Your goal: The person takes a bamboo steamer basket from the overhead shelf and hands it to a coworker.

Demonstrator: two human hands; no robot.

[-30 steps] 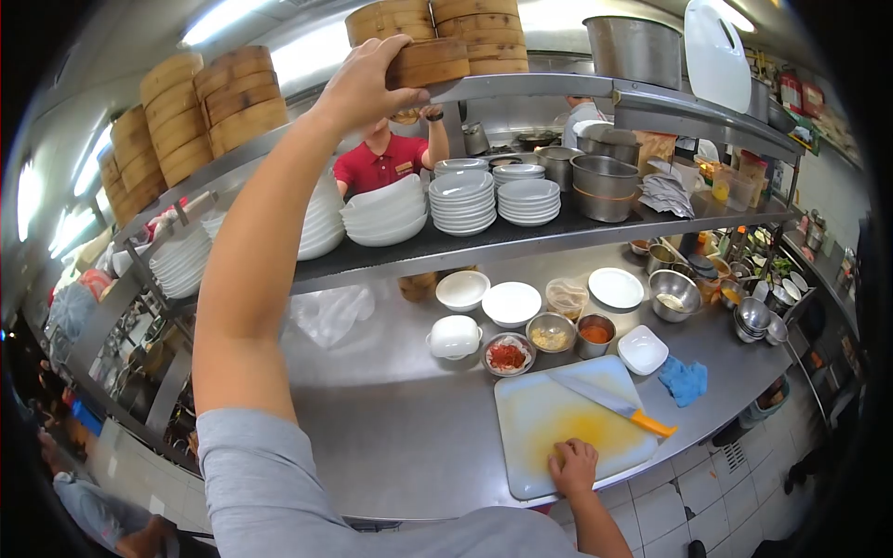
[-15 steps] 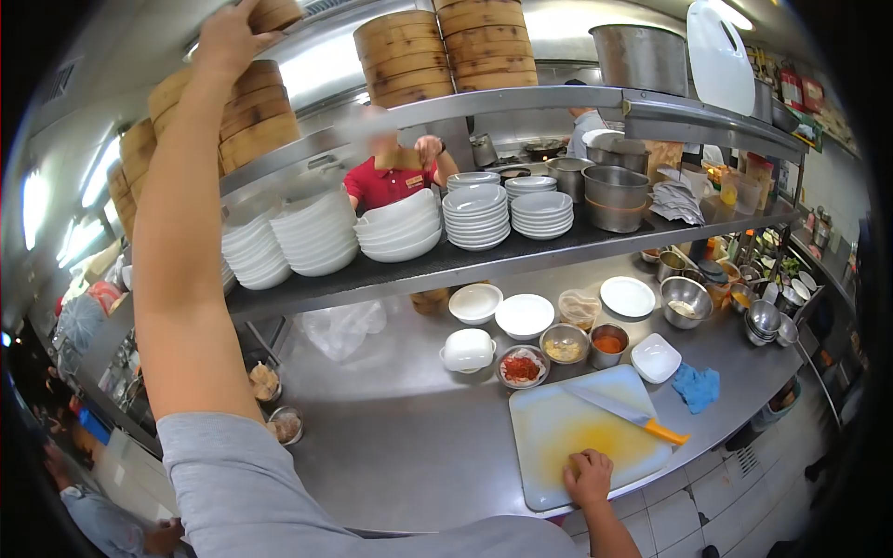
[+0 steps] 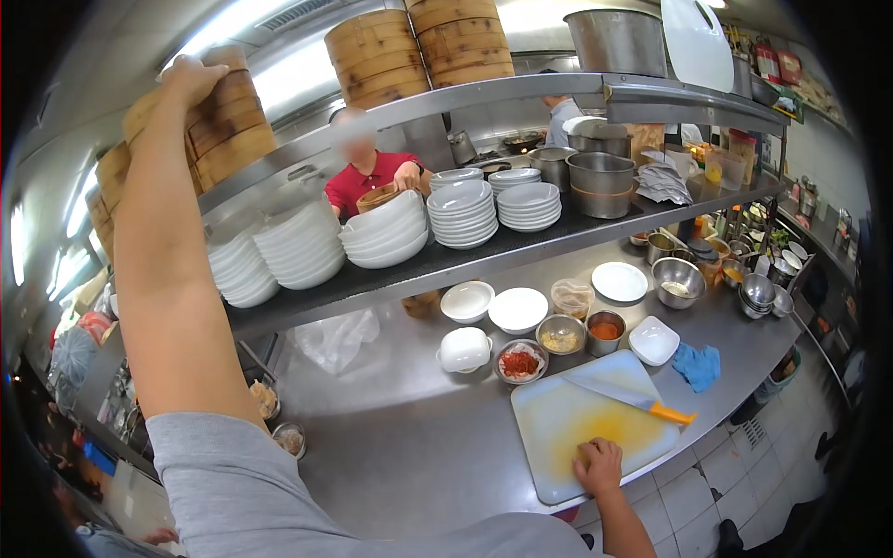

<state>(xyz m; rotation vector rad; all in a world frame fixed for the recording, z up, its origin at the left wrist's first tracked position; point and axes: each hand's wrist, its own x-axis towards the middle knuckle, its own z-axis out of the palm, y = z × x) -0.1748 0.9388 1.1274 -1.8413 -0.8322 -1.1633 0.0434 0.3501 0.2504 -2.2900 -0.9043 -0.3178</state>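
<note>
High at the upper left, my left hand (image 3: 193, 79) is raised with its fingers gripping the top bamboo steamer (image 3: 232, 86) of a stack on the upper shelf. Part of that steamer is hidden behind the hand. My right hand (image 3: 600, 465) rests on the cutting board (image 3: 544, 409), fingers loosely bent, holding nothing. Yellow stains mark the board near these fingers. A knife (image 3: 619, 394) with an orange handle lies across the board's far side, apart from the hand.
Stacked white bowls (image 3: 386, 232) and plates (image 3: 462, 216) line the middle shelf (image 3: 446, 265). Behind it, a co-worker in a red shirt (image 3: 358, 183) handles a bamboo steamer. Seasoning bowls (image 3: 521, 361), a white square dish (image 3: 654, 341) and a blue cloth (image 3: 696, 366) lie on the counter.
My left hand has come down with the bamboo steamer, which now sits on the stack. The co-worker has lowered a steamer behind the bowls. My right hand stays on the board.
</note>
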